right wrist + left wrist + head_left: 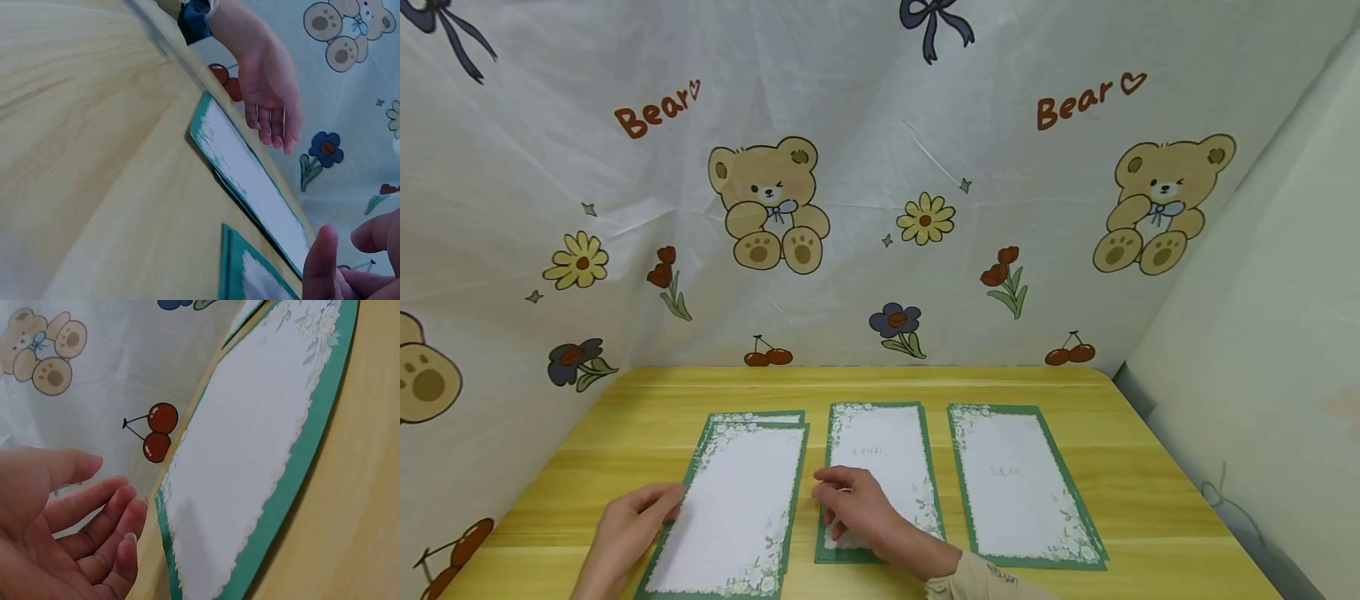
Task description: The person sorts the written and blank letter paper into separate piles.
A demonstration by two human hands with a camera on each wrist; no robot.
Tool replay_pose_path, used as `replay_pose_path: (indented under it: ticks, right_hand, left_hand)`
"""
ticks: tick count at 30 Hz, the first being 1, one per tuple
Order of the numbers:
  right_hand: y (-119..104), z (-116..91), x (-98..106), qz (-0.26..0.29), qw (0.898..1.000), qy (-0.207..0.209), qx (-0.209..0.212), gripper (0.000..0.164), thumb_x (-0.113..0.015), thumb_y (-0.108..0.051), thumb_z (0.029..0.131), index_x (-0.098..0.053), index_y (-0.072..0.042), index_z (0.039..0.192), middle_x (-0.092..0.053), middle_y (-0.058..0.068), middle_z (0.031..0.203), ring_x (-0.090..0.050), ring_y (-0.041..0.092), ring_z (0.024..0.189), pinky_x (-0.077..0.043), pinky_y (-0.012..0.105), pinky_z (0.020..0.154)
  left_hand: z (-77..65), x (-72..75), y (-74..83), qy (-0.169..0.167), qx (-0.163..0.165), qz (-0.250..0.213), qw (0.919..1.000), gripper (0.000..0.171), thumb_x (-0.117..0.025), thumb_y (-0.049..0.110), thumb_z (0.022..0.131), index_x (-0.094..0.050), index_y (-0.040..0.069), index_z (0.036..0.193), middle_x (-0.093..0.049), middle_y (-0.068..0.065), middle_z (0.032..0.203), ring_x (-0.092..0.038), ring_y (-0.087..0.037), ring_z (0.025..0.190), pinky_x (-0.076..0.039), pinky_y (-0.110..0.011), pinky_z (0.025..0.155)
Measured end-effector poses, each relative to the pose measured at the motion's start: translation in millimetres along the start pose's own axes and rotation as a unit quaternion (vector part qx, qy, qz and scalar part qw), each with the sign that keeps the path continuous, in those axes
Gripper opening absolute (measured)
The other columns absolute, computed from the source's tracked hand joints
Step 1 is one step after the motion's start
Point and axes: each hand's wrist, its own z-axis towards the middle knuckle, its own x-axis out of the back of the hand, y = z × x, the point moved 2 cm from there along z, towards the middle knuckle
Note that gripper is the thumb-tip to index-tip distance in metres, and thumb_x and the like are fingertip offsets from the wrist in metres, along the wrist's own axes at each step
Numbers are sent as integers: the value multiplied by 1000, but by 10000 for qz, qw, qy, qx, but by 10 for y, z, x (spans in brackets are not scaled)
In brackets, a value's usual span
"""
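On the left lies a stack of white sheets (726,508) with green borders and printed flowers. My left hand (632,529) is at its left edge; the left wrist view has the fingers (87,512) loosely bent beside the sheet with nothing in them. Over the left side of the middle stack (883,429) hovers my right hand (861,504), its fingers loosely bent and holding nothing. Faint handwriting shows on the middle top sheet, partly covered by that hand. A third stack (1022,508), also with a short handwritten line, lies at the right.
All three stacks lie on a yellow wood-grain table (1150,525). Behind it hangs a white cloth (857,117) printed with bears, flowers and cherries. A pale wall or cloth (1277,333) borders the right side, with a thin cord (1232,504) near it.
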Motion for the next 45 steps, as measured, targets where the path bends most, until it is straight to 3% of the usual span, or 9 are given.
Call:
replay_pose_path:
  ticks: [6, 13, 18, 22, 28, 32, 38, 41, 45]
  right_hand:
    - [-51, -31, 345, -407, 9987, 272, 150, 36, -60, -12, 99, -60, 7, 130, -65, 14, 99, -65, 25, 74, -57, 34, 57]
    - [-111, -193, 813, -1207, 9889, 610, 622, 41, -62, -18, 99, -58, 8, 130, -66, 13, 104, -67, 32, 87, -58, 39, 66]
    - [-104, -289, 1091, -2230, 9648, 964, 1004, 40, -65, -20, 98, -61, 5, 128, -68, 9, 107, -65, 28, 94, -56, 31, 68]
    - [-96, -346, 1249, -2964, 9406, 1162, 1183, 38, -66, -19, 97, -63, 3, 127, -67, 14, 115, -64, 29, 99, -56, 33, 78]
    - [-67, -392, 1351, -3639, 9188, 1150, 1011, 41, -69, -23, 95, -64, 1, 127, -64, 16, 125, -59, 36, 115, -49, 53, 94]
    - [-9, -408, 1372, -4096, 9005, 1001, 1062, 45, -71, -25, 94, -63, 3, 129, -61, 17, 129, -54, 38, 123, -44, 56, 100]
    - [19, -431, 1364, -4714, 8704, 801, 1175, 50, -72, -25, 92, -61, 7, 129, -53, 24, 137, -47, 42, 128, -43, 56, 100]
    - [20, -436, 1363, -4887, 8622, 755, 1100, 52, -72, -26, 92, -60, 9, 129, -50, 25, 140, -45, 42, 130, -43, 56, 100]
    - [28, -450, 1361, -4913, 8629, 666, 981, 55, -72, -28, 92, -59, 10, 129, -47, 27, 142, -42, 43, 132, -42, 56, 101]
  left_hand:
    - [-93, -175, 230, 3, -570, 57, 9984, 53, -65, 36, 97, -63, -8, 126, -71, -15, 109, -67, -27, 98, -55, -38, 82]
    - [-156, -449, 469, -106, -1451, 413, 9885, 40, -63, 27, 99, -66, -4, 124, -69, -17, 116, -65, -31, 107, -56, -37, 83]
    - [-226, -698, 596, -212, -2006, 670, 9772, 34, -65, 23, 98, -68, -2, 122, -70, -14, 113, -64, -33, 107, -52, -47, 91]
    - [-270, -895, 630, -364, -2106, 903, 9727, 36, -66, 24, 97, -67, 2, 125, -67, -14, 122, -58, -39, 117, -47, -54, 96]
    - [-285, -1139, 625, -700, -2197, 1132, 9664, 50, -67, 30, 96, -58, -1, 135, -55, -19, 138, -45, -44, 130, -40, -62, 101]
    - [-305, -1227, 621, -850, -2433, 1293, 9575, 59, -67, 32, 96, -52, -7, 138, -48, -25, 143, -41, -46, 133, -36, -63, 104]
    - [-331, -1331, 600, -1012, -2488, 1567, 9504, 69, -68, 38, 94, -50, -13, 137, -30, -27, 155, -24, -45, 143, -28, -65, 108]
    - [-338, -1366, 595, -1018, -2586, 1694, 9456, 72, -69, 42, 93, -51, -15, 135, -28, -28, 155, -21, -45, 144, -26, -64, 109]
    - [-354, -1402, 591, -1102, -2671, 1716, 9419, 73, -69, 43, 93, -53, -17, 130, -27, -30, 154, -21, -45, 144, -27, -63, 110]
